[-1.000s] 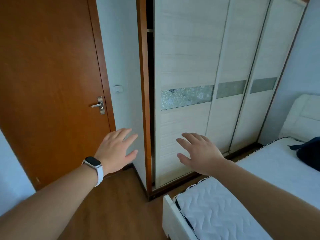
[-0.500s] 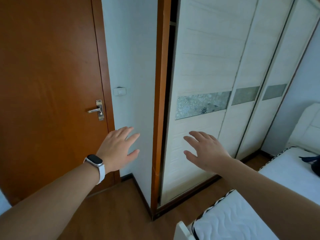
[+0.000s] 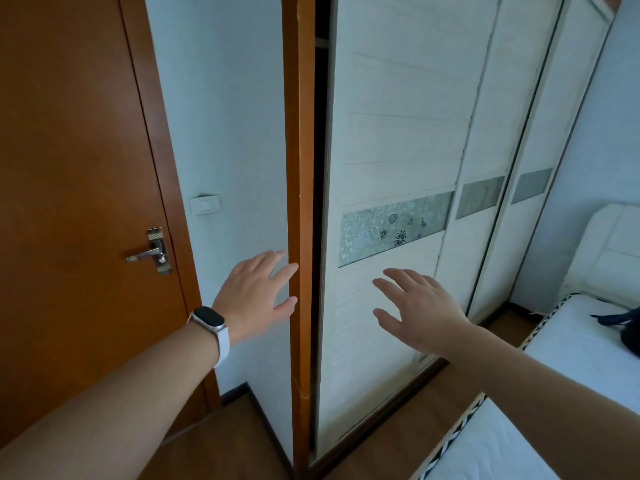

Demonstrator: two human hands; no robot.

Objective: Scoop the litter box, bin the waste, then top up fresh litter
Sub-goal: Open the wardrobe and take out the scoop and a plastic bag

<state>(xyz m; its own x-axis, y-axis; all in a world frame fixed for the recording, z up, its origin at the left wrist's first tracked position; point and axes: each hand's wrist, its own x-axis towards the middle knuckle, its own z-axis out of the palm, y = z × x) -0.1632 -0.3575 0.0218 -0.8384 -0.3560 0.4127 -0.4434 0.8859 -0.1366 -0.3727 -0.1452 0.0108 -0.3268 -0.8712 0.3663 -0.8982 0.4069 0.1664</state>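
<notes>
I cannot tell where the litter box is from this view.

My left hand [image 3: 254,296] is at centre frame, palm forward, fingers straight and spread wide, holding nothing. Its fingertips overlap the edge of the brown wooden post [image 3: 299,168] of the wardrobe; I cannot tell whether they touch it. A watch [image 3: 209,318] with a white strap sits on the left wrist.

My right hand [image 3: 420,306] is right of centre, level with the left, fingers also spread wide and holding nothing. It is in front of the lower panel of the white sliding door [image 3: 391,133]; contact cannot be confirmed.

A dark gap runs between the post and the sliding door. A patterned glass band [image 3: 391,230] crosses the door just above my right hand.

Left of the post is a pale wall [image 3: 225,98] carrying a white light switch [image 3: 205,204]. At the left of the frame is a brown room door [image 3: 69,168] with a metal lever handle [image 3: 147,252].

At lower right is a white mattress [image 3: 571,358] with a dark item [image 3: 627,327] on it at the frame edge. A white headboard [image 3: 613,251] stands above it. The wooden floor [image 3: 225,445] shows at bottom centre.
</notes>
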